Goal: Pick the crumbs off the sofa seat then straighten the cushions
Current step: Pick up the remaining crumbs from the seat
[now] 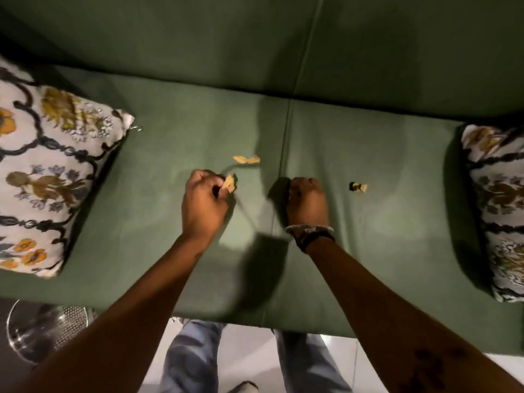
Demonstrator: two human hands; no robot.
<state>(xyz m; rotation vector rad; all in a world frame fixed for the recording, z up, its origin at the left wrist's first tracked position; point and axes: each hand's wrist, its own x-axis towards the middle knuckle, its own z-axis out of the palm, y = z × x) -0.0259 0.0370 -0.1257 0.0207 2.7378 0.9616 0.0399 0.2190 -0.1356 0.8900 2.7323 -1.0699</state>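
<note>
A green sofa seat (158, 143) fills the view. My left hand (202, 204) is closed on a pale orange crumb (228, 183) that sticks out between its fingers, just above the seat. Another orange crumb (246, 159) lies on the seat a little beyond that hand. My right hand (307, 201) is a fist resting near the seat's middle seam; I cannot see anything in it. A small dark and tan crumb (358, 187) lies to the right of it. One floral cushion (48, 177) lies flat at the left end, a second floral cushion (499, 211) at the right end.
The green backrest (255, 43) runs along the far side. A round metal mesh object (42, 333) stands on the floor at the lower left. My legs in jeans (192, 358) stand against the sofa's front edge on a pale floor.
</note>
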